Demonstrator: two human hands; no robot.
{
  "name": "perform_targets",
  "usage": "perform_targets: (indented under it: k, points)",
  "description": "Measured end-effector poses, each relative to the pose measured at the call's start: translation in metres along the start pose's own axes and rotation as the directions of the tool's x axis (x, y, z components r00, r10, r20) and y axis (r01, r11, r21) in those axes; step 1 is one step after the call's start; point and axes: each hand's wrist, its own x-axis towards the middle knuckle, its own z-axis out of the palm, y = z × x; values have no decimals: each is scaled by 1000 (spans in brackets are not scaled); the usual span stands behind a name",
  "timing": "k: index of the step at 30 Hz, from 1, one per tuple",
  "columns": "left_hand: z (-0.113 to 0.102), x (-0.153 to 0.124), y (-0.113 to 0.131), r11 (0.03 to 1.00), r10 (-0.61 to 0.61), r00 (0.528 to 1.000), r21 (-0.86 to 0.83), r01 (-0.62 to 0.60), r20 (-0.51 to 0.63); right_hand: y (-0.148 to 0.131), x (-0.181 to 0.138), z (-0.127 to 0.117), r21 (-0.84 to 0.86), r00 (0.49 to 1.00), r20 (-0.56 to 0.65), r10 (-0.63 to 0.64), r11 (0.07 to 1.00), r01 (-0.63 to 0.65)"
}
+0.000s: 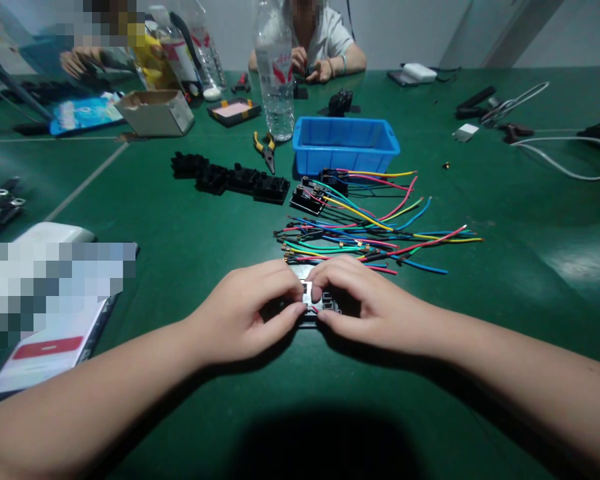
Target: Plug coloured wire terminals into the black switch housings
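Note:
Both hands meet over a small black plastic housing (330, 303) with a pale metal piece on it, lying on the green table. My left hand (257, 303) grips its left side with thumb and fingertips. From the other side, my right hand (367, 300) pinches it, fingertips close to the left ones. A short red wire shows between the thumbs; the fingers hide part of the housing. Just beyond lie loose coloured wires (350, 243) with metal terminals. Farther off are two black housings with wires attached (307, 197) and a row of black housings (230, 177).
A blue bin (347, 147) stands behind the wires, with a water bottle (277, 80) and yellow-handled pliers (265, 152) to its left. A phone (55, 347) lies by my left forearm. A cardboard box (155, 113) is farther back. Two people sit across the table.

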Motion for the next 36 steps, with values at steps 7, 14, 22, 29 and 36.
perform_targets:
  k: [7, 14, 22, 29, 36]
  points:
    - [3, 2, 7, 964, -223, 975, -147, 223, 19, 1, 3, -1, 50, 999, 28, -41, 998, 39]
    - [5, 3, 4, 899, -333, 940, -278, 339, 69, 3, 2, 1, 97, 1000, 4, 28, 995, -28]
    - [6, 0, 2, 866, -351, 933, -352, 356, 79, -1, 2, -1, 87, 999, 12, 37, 995, -38]
    - [5, 3, -1, 860, -335, 940, -386, 333, 64, 2, 2, 0, 56, 999, 40, 16, 998, -18]
    - [4, 5, -1, 863, -339, 935, -360, 354, 108, 1, 3, -1, 43, 999, 36, 7, 999, -8]
